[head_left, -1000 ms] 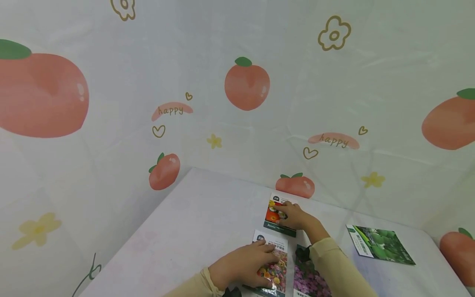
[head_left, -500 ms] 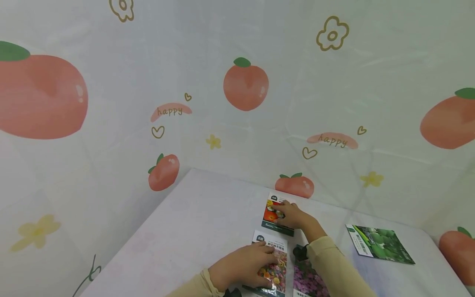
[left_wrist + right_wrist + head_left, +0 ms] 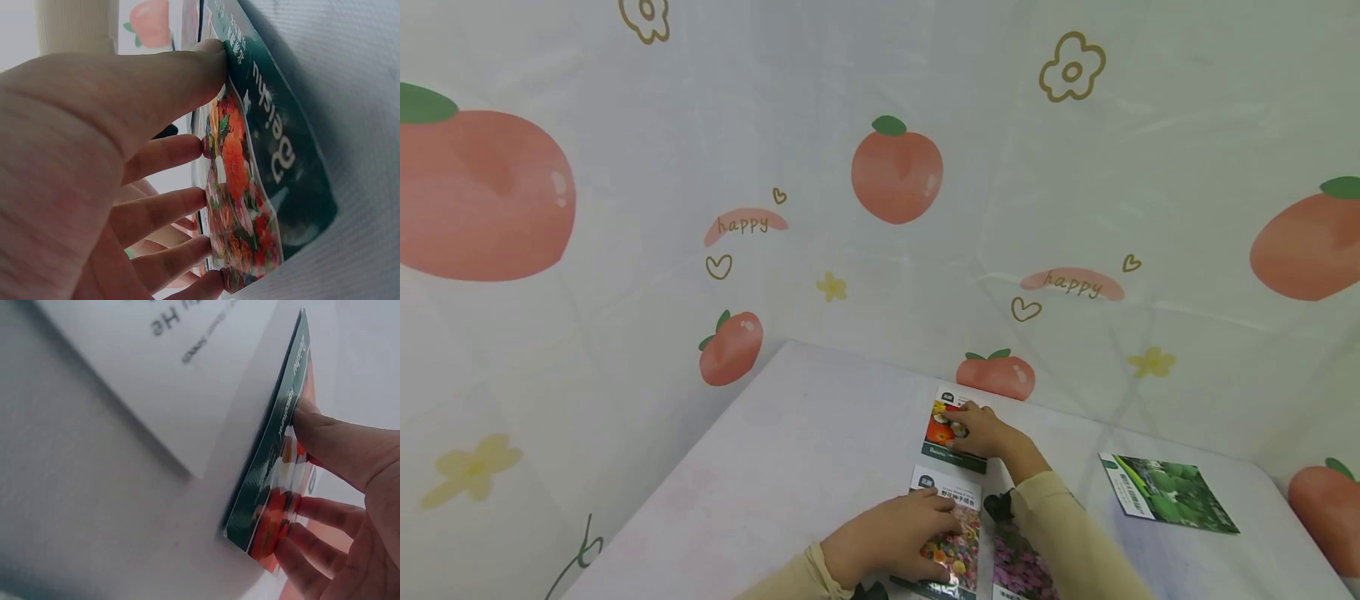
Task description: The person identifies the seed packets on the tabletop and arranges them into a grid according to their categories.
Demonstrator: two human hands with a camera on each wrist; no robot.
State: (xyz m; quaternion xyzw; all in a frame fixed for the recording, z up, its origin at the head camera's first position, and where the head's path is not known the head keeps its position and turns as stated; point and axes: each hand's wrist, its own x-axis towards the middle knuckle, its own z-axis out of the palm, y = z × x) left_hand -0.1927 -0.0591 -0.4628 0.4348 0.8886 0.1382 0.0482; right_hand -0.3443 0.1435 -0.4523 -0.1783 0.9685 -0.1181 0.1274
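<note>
My left hand (image 3: pixel 891 537) rests on a seed packet (image 3: pixel 966 533) printed with mixed flowers, lying on the table. In the left wrist view, its thumb is on the packet's green band (image 3: pixel 281 137) and the spread fingertips touch the flower picture. Farther back, my right hand (image 3: pixel 988 431) presses spread fingertips on another seed packet (image 3: pixel 938 429) with red and orange flowers. The right wrist view shows the thumb near that packet's green strip (image 3: pixel 265 469) and the fingers on its picture. This packet lies just beyond the first one, their edges close together.
A seed packet with purple flowers (image 3: pixel 1021 562) lies right of the left hand's packet, partly under the right sleeve (image 3: pixel 1075 533). A green-leaf packet (image 3: pixel 1176 493) lies farther right on the white table (image 3: pixel 790 433). A fruit-printed curtain (image 3: pixel 895 275) stands behind the table.
My right hand has slid the red-and-orange-flower packet slightly to the left, more in line with the packet under my left hand. The left hand has stayed in place.
</note>
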